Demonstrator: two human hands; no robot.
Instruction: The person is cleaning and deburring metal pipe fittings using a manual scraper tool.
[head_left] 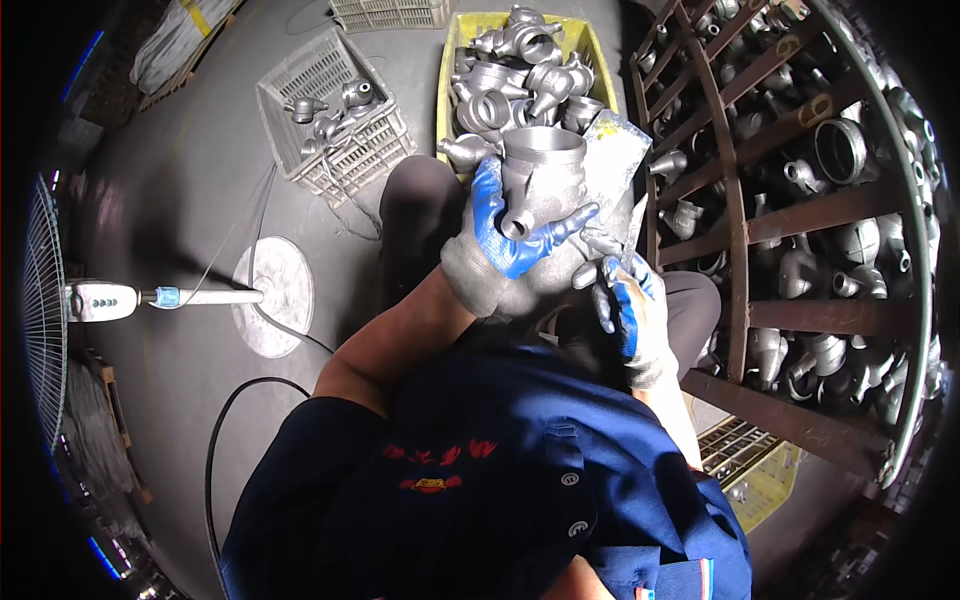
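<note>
In a blue-coated work glove, my left hand [500, 235] is closed around a grey metal casting [545, 170]. The casting has a wide round mouth turned upward and a small side spout toward me. Just to its right, my gloved right hand [628, 305] is closed on a thin tool with a narrow pointed metal blade [636, 226]; its handle is hidden in the fingers. The blade stands beside the casting, and I cannot tell whether they touch. Beyond my hands, a yellow crate [446, 60] is heaped with similar castings.
A grey plastic crate [300, 165] with a few castings stands at the left. Farther left are a fan [105, 300] on a round base and its black cable. A rusty metal rack [735, 200] full of castings rises close on the right, with a yellow basket [765, 490] below it.
</note>
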